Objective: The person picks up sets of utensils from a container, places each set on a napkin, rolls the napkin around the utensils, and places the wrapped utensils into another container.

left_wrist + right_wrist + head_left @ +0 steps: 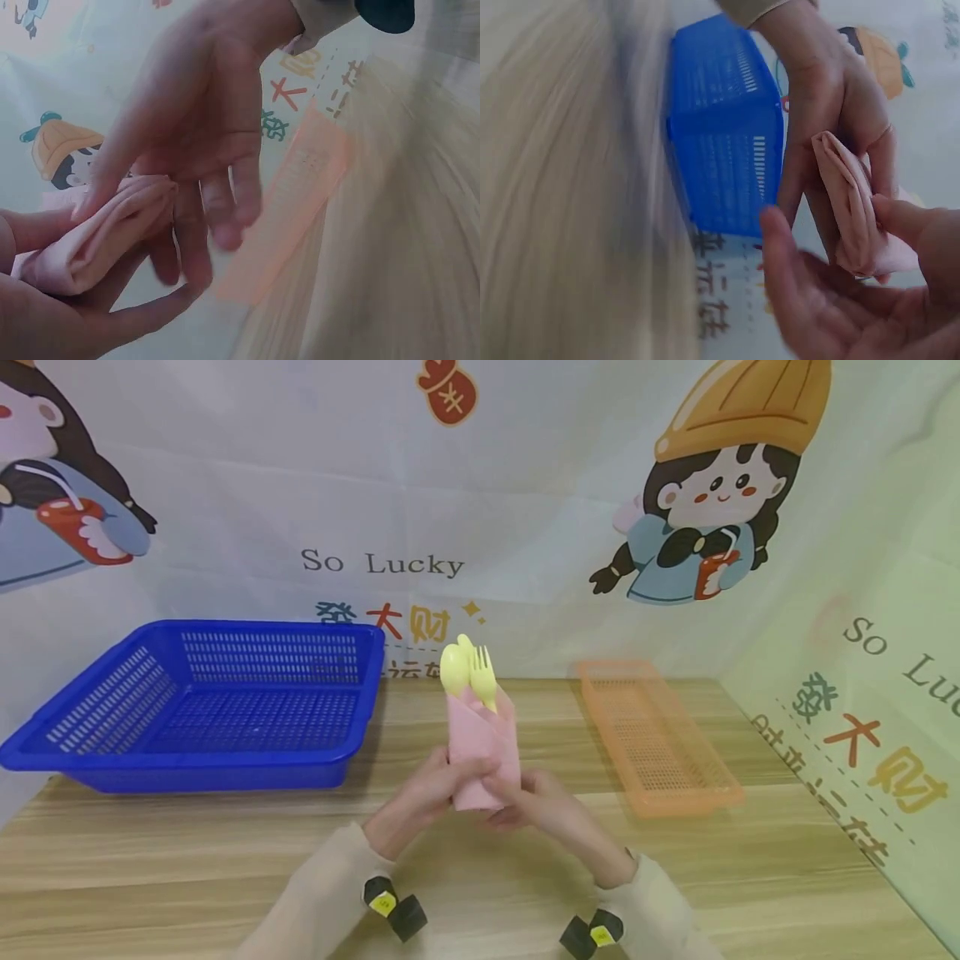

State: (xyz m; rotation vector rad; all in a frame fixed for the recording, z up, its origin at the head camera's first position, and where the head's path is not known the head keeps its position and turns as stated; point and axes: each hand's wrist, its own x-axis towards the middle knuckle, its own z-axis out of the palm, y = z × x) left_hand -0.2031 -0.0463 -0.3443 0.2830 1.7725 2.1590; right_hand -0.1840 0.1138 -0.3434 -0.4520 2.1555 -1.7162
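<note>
A folded pink cloth napkin (480,739) stands upright between my hands, above the table. Out of its top pocket stick a yellow fork (483,672), a yellow spoon (454,668) and another yellow piece (466,646) partly hidden behind them. My left hand (435,789) grips the napkin's left side, thumb across the front. My right hand (543,802) pinches its lower right side, thumb on the front and fingers behind. From below, the left wrist view shows the napkin's layered bottom edge (112,232) between both hands; the right wrist view shows these folds (851,206) too.
A blue plastic basket (225,768) sits on the left of the wooden table (480,885). On the right lies a shallow orange basket (720,802). A printed cloth backdrop (525,527) hangs behind and along the right side.
</note>
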